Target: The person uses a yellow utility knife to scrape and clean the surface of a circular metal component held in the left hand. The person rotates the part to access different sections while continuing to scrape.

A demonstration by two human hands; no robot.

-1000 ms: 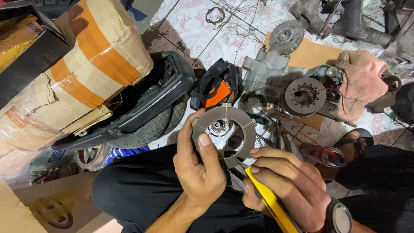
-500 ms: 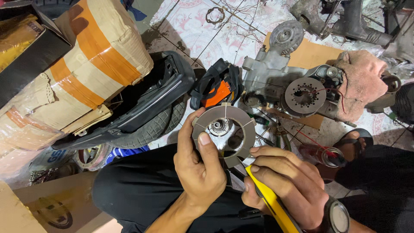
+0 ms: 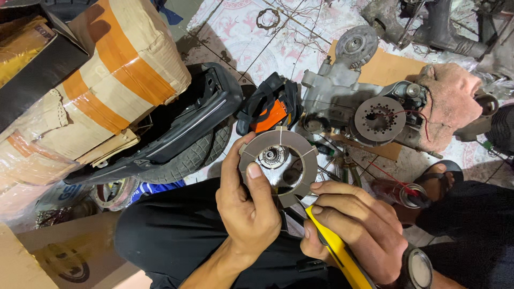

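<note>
Patterned floor tiles [image 3: 251, 48], white with pink figures and littered with thin wires, carry the clutter seen from the head camera, the one view given. At upper left lies a cardboard bundle [image 3: 107, 85] wrapped in orange tape, and against it leans a black plastic panel [image 3: 176, 126] over a small ribbed tyre [image 3: 187, 158]. Beyond the hands sits a black and orange tool [image 3: 270, 107], and to its right a grey engine casing [image 3: 342, 91] rests on a sheet of cardboard, with a perforated metal disc [image 3: 379, 119] and a dirty pink rag [image 3: 452, 101] beside it. A sandalled foot [image 3: 436, 176] shows at right, near a small ring with red wire. The left hand [image 3: 249, 208] is closed on a grey friction ring [image 3: 278, 163], thumb pressed on its near face and fingers curled behind its left edge, holding it up over the lap so that it hides part of the floor behind. The right hand [image 3: 353, 230], wearing a wristwatch, is wrapped tightly round a yellow-handled tool [image 3: 337, 251] whose tip, hidden by the fingers, points toward the ring's lower edge.
</note>
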